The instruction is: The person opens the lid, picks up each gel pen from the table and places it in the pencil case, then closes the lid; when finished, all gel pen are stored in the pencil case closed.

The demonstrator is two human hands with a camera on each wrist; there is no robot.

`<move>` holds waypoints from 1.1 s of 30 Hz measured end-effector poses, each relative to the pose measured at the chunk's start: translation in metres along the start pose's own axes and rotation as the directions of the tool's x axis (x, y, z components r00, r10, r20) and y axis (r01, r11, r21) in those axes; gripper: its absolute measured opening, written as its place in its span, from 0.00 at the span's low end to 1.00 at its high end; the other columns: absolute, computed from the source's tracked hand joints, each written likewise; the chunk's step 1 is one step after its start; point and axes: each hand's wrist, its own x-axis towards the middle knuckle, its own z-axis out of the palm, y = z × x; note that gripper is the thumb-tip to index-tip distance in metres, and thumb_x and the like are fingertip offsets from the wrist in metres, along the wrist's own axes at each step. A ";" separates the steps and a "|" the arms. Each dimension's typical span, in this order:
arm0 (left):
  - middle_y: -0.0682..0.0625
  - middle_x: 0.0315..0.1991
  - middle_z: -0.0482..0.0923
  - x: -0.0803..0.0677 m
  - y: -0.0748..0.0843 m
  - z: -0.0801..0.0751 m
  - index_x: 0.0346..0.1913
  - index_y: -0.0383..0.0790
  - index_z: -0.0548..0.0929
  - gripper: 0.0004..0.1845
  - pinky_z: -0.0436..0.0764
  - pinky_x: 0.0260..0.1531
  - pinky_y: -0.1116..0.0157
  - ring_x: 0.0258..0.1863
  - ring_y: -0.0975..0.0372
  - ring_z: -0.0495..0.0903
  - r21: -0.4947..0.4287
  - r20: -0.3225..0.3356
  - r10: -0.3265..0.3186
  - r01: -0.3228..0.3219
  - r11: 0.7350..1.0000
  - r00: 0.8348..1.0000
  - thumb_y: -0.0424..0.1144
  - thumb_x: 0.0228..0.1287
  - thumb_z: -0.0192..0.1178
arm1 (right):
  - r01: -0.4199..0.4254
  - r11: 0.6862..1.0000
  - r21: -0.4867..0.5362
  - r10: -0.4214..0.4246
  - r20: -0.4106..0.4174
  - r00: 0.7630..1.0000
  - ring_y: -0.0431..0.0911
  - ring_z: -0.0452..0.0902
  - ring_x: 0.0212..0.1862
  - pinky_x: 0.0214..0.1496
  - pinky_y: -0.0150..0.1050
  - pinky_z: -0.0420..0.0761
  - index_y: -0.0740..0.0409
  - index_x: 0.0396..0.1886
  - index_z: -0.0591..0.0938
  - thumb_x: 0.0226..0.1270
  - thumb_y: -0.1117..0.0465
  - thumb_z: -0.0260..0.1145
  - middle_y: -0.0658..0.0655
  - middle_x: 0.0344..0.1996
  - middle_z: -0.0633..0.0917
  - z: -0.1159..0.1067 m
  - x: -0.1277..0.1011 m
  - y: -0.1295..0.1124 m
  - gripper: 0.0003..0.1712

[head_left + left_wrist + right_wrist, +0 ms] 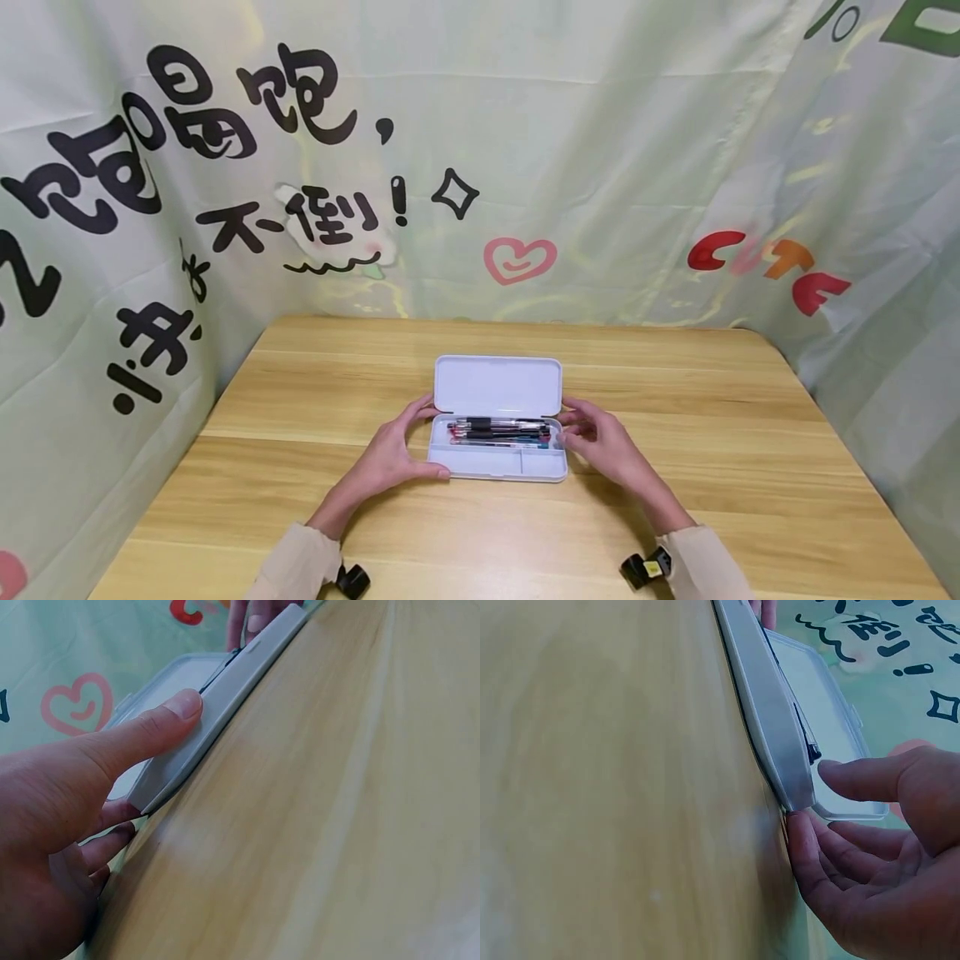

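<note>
An opened pale pencil case (pixel 480 462) lies on the table, its lid (pixel 498 385) folded back on the far side. Several pens (pixel 498 429) are in its long back compartment, dark grips and clear barrels showing. My left hand (pixel 390 454) grips the case's left end, thumb on the front wall and fingers round the back; the left wrist view shows that thumb (pixel 184 705) flat on the wall. At the other end my right hand (pixel 606 446) holds the case, with the thumb (pixel 855 776) at the rim near the pens and the index fingertip low against the corner.
The wooden table (pixel 300 375) extends around the case on all sides. Behind it hangs a pale green printed curtain (pixel 615 167) with black lettering and a pink heart. Black wrist cameras sit at both beige sleeves (pixel 708 562).
</note>
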 end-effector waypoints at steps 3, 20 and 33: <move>0.54 0.67 0.78 0.000 0.001 0.000 0.80 0.45 0.59 0.69 0.56 0.74 0.42 0.76 0.52 0.62 -0.001 0.001 -0.003 0.003 1.000 1.000 0.60 0.33 0.86 | 0.004 1.000 0.015 -0.005 0.014 1.000 0.50 0.80 0.45 0.43 0.34 0.81 0.73 0.70 0.70 0.69 0.72 0.67 0.66 0.51 0.85 0.000 0.000 0.000 0.31; 0.49 0.65 0.78 -0.001 0.001 0.000 0.71 0.47 0.68 0.58 0.62 0.72 0.43 0.69 0.52 0.72 -0.046 -0.012 0.014 -0.015 0.999 1.000 0.56 0.34 0.87 | 0.045 0.998 0.052 -0.047 0.045 0.998 0.53 0.80 0.47 0.46 0.35 0.82 0.65 0.57 0.75 0.68 0.75 0.66 0.66 0.49 0.85 -0.006 -0.002 0.003 0.20; 0.46 0.68 0.74 -0.001 -0.001 0.000 0.62 0.45 0.72 0.48 0.66 0.72 0.51 0.69 0.54 0.71 -0.032 -0.012 0.016 -0.016 0.999 1.000 0.55 0.36 0.86 | 0.033 0.991 0.133 -0.046 0.091 0.995 0.50 0.84 0.52 0.54 0.38 0.85 0.65 0.56 0.83 0.77 0.65 0.62 0.63 0.53 0.85 -0.017 -0.003 0.010 0.13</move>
